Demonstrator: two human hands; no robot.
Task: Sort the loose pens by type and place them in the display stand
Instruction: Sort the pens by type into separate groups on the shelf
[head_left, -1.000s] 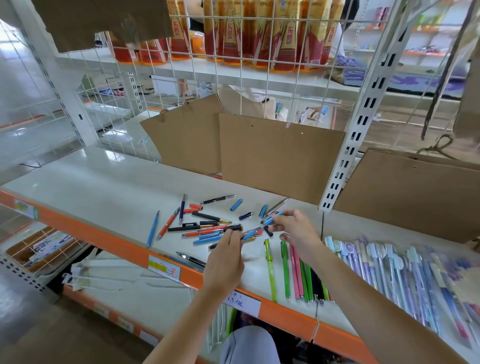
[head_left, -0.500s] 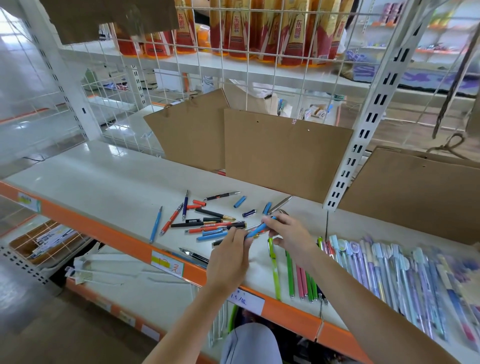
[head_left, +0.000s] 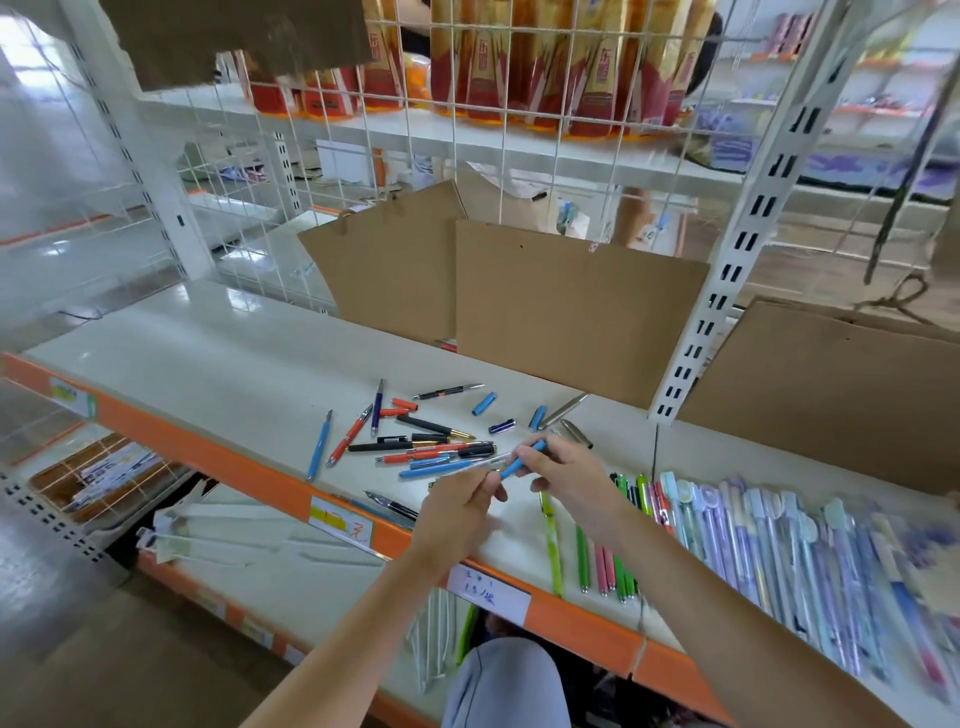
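While raised just above the shelf (head_left: 218, 358), both hands grasping one blue pen (head_left: 522, 460) — left hand (head_left: 460, 512) pinching its lower end, right hand (head_left: 569, 480) curled round the upper part. Loose pens (head_left: 415, 441) (blue, red, black) scattered on the shelf just behind. Green and pink pens (head_left: 605, 558) lined up near the orange edge, under the right wrist — packaged pens (head_left: 779, 545) further right.
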